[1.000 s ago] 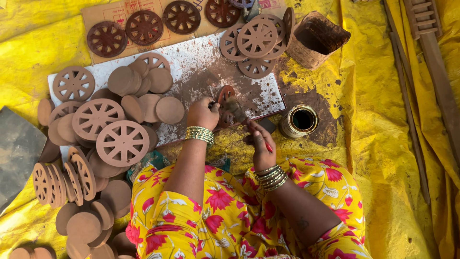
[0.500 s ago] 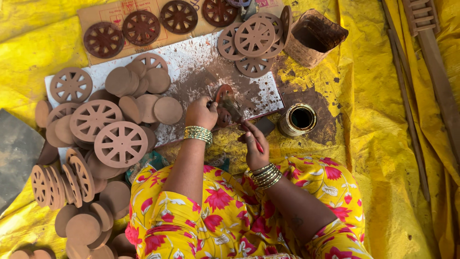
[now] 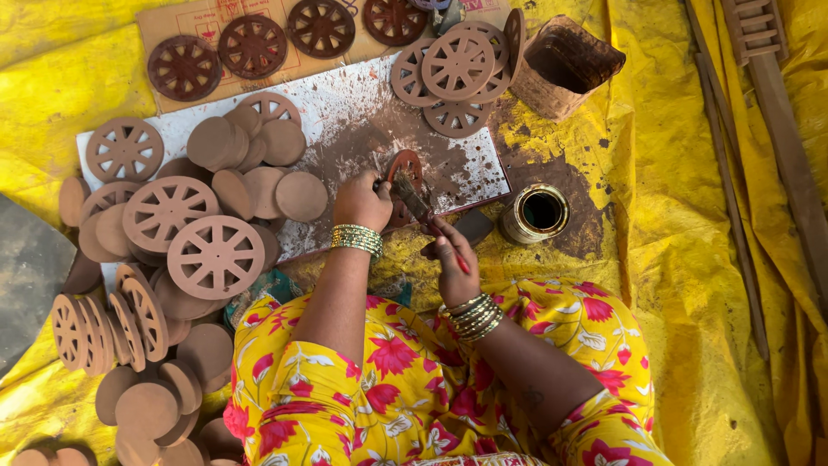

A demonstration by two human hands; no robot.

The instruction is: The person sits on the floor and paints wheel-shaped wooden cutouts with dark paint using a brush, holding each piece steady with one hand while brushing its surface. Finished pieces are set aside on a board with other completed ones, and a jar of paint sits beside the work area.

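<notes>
Left hand [image 3: 362, 200] grip clamped on small wheel [image 3: 405, 166], held on edge over paint-splattered board [image 3: 345, 112]. Right hand [image 3: 453, 263] grip closed on brush [image 3: 427, 216], bristles touching wheel. Paint tin [image 3: 535, 212] just beside board; unpainted wheels [image 3: 216, 256] stacked left.

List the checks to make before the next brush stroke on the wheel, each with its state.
1. Wheel gripped by left hand: ok.
2. Brush held in right hand: ok.
3. Bristles on the wheel: ok, they touch it.
4. Paint tin open and upright beside the right hand: ok.
5. Paint level in the tin: cannot tell, the inside is dark.
6. Board under the wheel: ok, though spattered brown.
</notes>
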